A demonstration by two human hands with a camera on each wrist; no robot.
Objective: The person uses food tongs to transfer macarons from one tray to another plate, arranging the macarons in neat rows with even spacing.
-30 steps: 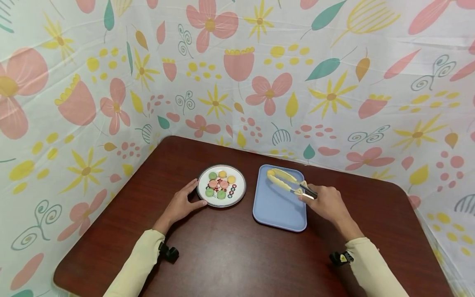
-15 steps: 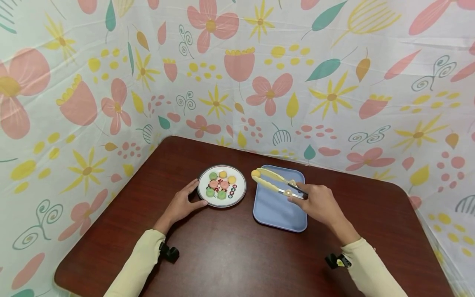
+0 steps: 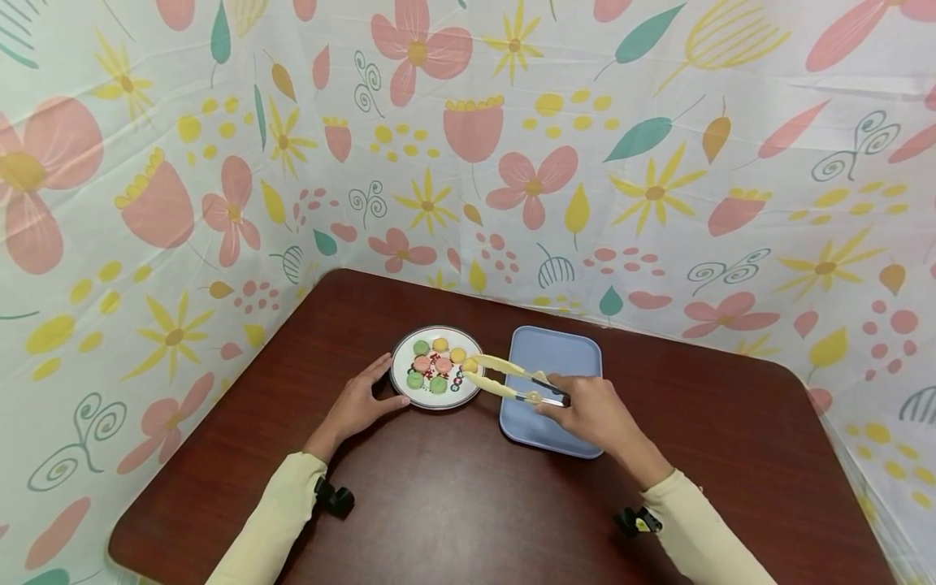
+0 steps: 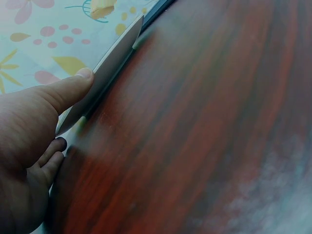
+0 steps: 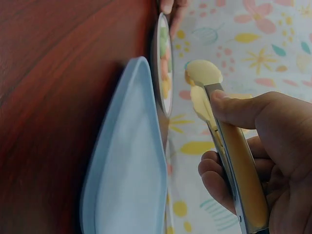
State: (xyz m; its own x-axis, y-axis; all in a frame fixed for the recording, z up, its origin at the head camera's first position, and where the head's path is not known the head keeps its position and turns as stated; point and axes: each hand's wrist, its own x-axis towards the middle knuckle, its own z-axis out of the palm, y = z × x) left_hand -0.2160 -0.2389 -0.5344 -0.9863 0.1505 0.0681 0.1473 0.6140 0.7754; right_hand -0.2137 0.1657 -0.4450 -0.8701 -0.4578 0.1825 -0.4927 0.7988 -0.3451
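My right hand grips a pair of tongs with pale yellow tips, pointing left over the tray. Between the tips is a yellow macaron, at the right rim of the white plate. On that plate sit several green, pink and yellow macarons. My left hand rests at the plate's left rim, thumb and fingers spread. In the left wrist view the thumb lies along the plate rim. The right wrist view shows my thumb pressing the metal arm of the tongs.
A blue rectangular tray lies just right of the plate, under the tongs and right hand. Both stand on a dark wooden table. A flower-printed cloth hangs behind and to the left of the table.
My right hand has carried the tongs and the yellow macaron left, from over the tray to the plate's right rim. The left hand, plate and tray have stayed put.
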